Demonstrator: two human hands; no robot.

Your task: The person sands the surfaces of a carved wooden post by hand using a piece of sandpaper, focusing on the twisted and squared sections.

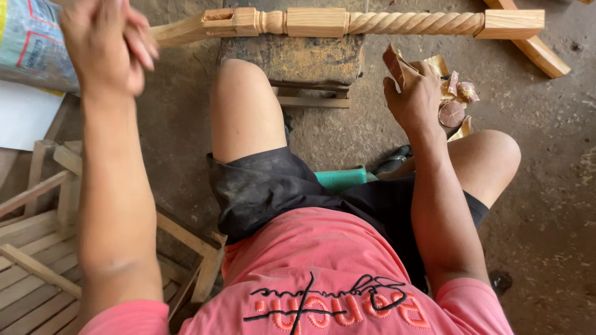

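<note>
Head view. The left hand [107, 44] is raised at 11 o'clock of the frame, blurred; its grip appears closed into a loose fist, and whether it clamps anything cannot be told. It sits over the plain left end of a turned wooden spindle [372, 23], which lies horizontally across the 12 o'clock edge. The spindle shows square blocks and a rope-twist section, and rests on a dark worn block [298, 59] on the floor.

The right hand [415, 99] is at 1 o'clock, below the twist section and apart from it. Its grip is clamped on a folded piece of brown sandpaper [395, 62] that stands up above the fingers. Just beside it, at 3 o'clock of the hand, lie used sandpaper scraps [455, 102] on the concrete floor [546, 205].

A slatted wooden frame [37, 248] occupies 8 o'clock. A green object [340, 178] shows between the person's knees at centre.
</note>
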